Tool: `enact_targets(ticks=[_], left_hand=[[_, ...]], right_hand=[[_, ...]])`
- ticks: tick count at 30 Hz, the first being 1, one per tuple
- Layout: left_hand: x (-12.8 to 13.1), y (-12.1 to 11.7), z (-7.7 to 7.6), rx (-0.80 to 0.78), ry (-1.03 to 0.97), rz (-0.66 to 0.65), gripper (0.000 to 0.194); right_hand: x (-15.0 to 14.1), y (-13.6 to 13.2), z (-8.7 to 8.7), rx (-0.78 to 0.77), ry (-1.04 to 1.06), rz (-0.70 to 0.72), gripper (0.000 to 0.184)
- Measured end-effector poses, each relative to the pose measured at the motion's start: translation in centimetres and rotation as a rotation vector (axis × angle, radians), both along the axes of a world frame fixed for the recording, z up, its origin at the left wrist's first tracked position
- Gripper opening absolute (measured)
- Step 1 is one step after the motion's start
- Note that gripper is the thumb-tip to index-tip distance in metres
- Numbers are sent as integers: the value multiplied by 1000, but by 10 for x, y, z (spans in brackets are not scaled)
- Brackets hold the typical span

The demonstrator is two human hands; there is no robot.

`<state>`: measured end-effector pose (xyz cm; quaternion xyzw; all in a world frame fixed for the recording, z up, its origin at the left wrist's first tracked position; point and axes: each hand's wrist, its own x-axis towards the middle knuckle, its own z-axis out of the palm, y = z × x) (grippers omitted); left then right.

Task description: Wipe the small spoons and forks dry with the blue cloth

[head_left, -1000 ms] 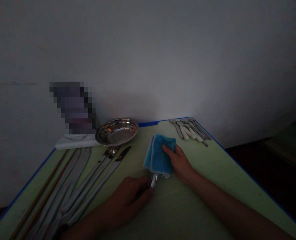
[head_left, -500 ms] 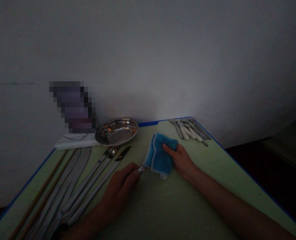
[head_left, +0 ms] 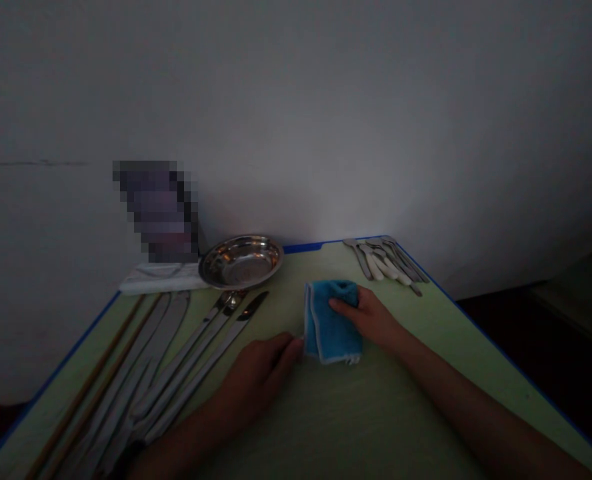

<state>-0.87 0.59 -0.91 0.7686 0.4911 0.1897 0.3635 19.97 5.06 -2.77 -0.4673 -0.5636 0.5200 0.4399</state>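
Observation:
A folded blue cloth [head_left: 329,327] lies on the green table [head_left: 406,407]. My right hand [head_left: 373,319] presses on the cloth from its right side, fingers curled over the top fold. My left hand [head_left: 259,377] rests on the table with its fingertips pinched together against the cloth's left edge. What it pinches is hidden now; earlier frames showed a white-handled piece of cutlery. Small tines [head_left: 349,361] peek out at the cloth's lower right corner.
Long knives [head_left: 176,360] and wooden chopsticks [head_left: 91,387] lie in a row at the left. A steel bowl [head_left: 241,260] and a white napkin [head_left: 161,279] sit near the wall. Several white-handled utensils [head_left: 386,261] lie at the far right corner. Blue table edges run left and right.
My right hand turned the cloth square and slid it nearer. My left hand moved up to the cloth's left edge, and the cutlery handle went out of sight.

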Motion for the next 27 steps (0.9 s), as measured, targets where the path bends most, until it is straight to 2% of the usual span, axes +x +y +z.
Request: enact_targets(ticks=[3,6,11,13,15,18,19,22,25,27], left_hand=[[-1,-1,-2,-25,-46,7,34],[-3,0,-4,-70,-144,100,34],[-4,3,-6,-78,-274,235,31],[-3,2,-5,-86,-258,203,30],[-2,1,-3,-76,-192,134,31],[0,-1,-1,-26,-93,57,32],[0,-1,-1,-9,-72,51,32],[1,-1,1,20,-46,76,30],[1,1,3,13,-69,100,30],[0,3,3,-4,-77,114,31]], right_hand=[[3,0,5,38,-141,48,18],[8,3,5,3,-84,13,23],[11,13,-4,-10,190,-328,24],[9,15,-3,-41,314,-447,24],[5,14,1,-125,460,-473,24],[-5,6,14,-286,678,-352,18],[-9,2,18,-327,730,-271,18],[-18,-8,26,-373,835,-58,30],[-23,-14,25,-379,866,103,41],[-26,-15,20,-380,868,131,43]])
